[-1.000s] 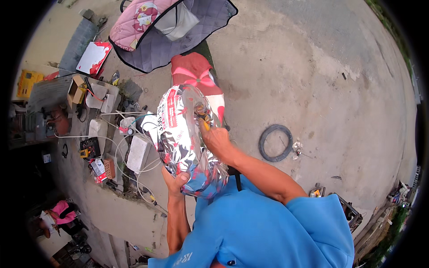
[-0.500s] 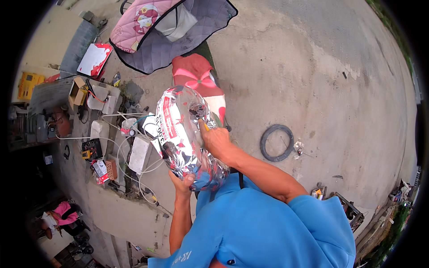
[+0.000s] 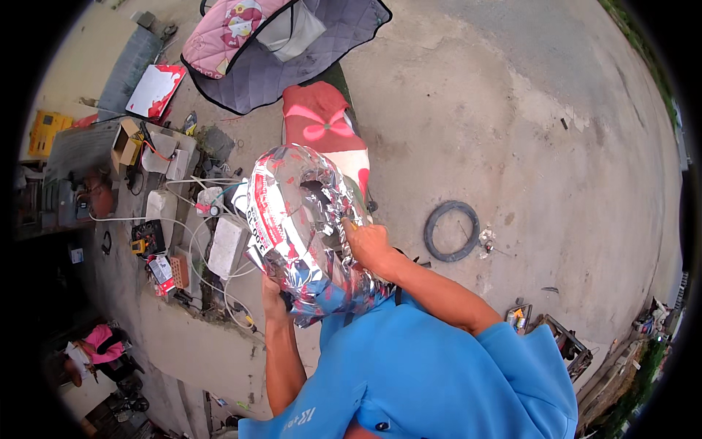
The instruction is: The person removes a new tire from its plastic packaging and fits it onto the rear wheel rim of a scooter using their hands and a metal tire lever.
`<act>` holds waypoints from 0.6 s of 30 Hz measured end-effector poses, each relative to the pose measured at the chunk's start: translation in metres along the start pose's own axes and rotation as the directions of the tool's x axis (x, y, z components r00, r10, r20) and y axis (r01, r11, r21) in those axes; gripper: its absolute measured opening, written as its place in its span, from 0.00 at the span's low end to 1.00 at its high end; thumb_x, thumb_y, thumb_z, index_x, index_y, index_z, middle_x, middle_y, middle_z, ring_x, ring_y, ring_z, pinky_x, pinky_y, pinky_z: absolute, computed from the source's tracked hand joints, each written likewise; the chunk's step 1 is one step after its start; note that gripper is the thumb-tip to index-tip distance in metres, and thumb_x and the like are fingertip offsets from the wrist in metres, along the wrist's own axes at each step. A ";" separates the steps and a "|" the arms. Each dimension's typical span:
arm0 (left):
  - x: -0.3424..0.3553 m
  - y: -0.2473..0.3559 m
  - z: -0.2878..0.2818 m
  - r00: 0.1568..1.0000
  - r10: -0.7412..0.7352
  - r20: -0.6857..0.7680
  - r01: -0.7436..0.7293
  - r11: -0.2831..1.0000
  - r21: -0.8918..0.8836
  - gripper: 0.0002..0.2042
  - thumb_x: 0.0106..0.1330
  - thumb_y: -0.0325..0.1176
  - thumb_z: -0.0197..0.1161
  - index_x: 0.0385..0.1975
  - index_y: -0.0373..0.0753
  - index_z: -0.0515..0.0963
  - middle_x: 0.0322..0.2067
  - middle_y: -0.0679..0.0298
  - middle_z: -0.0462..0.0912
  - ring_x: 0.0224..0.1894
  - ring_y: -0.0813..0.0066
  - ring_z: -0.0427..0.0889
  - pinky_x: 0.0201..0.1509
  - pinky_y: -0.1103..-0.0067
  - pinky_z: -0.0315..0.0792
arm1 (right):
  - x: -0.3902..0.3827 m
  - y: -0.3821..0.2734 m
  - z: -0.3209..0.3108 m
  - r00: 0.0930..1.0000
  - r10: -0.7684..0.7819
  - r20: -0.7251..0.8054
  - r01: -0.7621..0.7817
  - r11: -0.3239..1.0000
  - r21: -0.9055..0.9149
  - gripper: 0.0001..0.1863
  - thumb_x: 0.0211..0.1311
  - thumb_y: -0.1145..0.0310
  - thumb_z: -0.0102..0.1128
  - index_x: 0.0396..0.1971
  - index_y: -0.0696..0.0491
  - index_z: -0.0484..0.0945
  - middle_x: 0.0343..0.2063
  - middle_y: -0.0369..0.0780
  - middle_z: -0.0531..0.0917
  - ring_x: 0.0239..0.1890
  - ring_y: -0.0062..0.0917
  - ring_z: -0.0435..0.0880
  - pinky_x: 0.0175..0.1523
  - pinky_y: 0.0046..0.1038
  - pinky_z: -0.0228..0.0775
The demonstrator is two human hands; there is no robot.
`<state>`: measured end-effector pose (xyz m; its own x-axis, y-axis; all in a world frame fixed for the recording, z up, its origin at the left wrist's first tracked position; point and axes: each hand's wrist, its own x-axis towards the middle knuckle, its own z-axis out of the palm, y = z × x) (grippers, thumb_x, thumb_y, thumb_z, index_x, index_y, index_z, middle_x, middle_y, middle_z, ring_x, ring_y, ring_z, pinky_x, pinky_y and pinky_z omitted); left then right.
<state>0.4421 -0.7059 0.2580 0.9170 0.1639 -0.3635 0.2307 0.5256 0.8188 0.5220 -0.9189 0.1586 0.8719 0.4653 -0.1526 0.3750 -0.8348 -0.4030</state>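
Observation:
A thick ring-shaped package (image 3: 281, 227) in shiny silver wrap with red and white print, probably a wrapped tyre, fills the middle of the view, with a dark opening near its top. My left hand (image 3: 272, 290) grips its lower left side, fingers mostly hidden behind it. My right hand (image 3: 370, 246) is closed on a small yellow tool (image 3: 355, 225), only partly visible, against the crinkled wrap on the right side. A red cover with a pink bow (image 3: 314, 117) lies just beyond the package.
Left stands clutter of concrete blocks (image 3: 227, 246), hoses (image 3: 191, 240), tools (image 3: 146, 241) and a carton (image 3: 129, 143). A pink quilted cover (image 3: 212, 36) lies ahead, a black tyre (image 3: 439, 249) on the ground to the right. A person in pink (image 3: 102, 344) is at lower left.
My right hand with the yellow tool has moved right and slightly down along the wrap. The package has tilted and shifted, and my left hand has moved left, more hidden behind it.

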 end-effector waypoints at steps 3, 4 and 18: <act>0.049 0.041 0.023 0.970 -0.209 -0.121 0.204 0.977 -0.056 0.30 0.63 0.51 0.66 0.56 0.33 0.72 0.41 0.59 0.84 0.37 0.71 0.87 0.40 0.75 0.84 | -0.006 0.001 0.007 0.999 -0.028 -0.020 0.028 0.999 0.024 0.32 0.54 0.75 0.55 0.63 0.61 0.67 0.20 0.45 0.84 0.22 0.39 0.86 0.26 0.41 0.72; 0.055 0.047 0.036 0.975 -0.190 -0.112 0.189 0.982 -0.026 0.29 0.63 0.49 0.67 0.54 0.33 0.73 0.39 0.60 0.84 0.34 0.72 0.87 0.35 0.77 0.83 | -0.003 0.001 0.004 1.000 -0.024 -0.015 0.025 0.999 0.030 0.34 0.54 0.74 0.55 0.65 0.61 0.66 0.19 0.45 0.84 0.22 0.39 0.85 0.28 0.40 0.72; 0.026 0.008 0.039 0.988 0.156 -0.013 -0.149 0.962 0.227 0.46 0.49 0.57 0.72 0.60 0.27 0.65 0.47 0.54 0.79 0.47 0.67 0.82 0.54 0.71 0.76 | -0.006 -0.016 -0.012 0.995 0.100 0.020 -0.101 0.994 0.052 0.20 0.56 0.73 0.57 0.49 0.64 0.71 0.20 0.46 0.85 0.24 0.39 0.87 0.27 0.40 0.77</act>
<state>0.4805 -0.7298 0.2721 0.9373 0.2549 -0.2375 0.1596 0.2919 0.9430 0.5144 -0.9121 0.1769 0.8985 0.3855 -0.2101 0.2684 -0.8610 -0.4320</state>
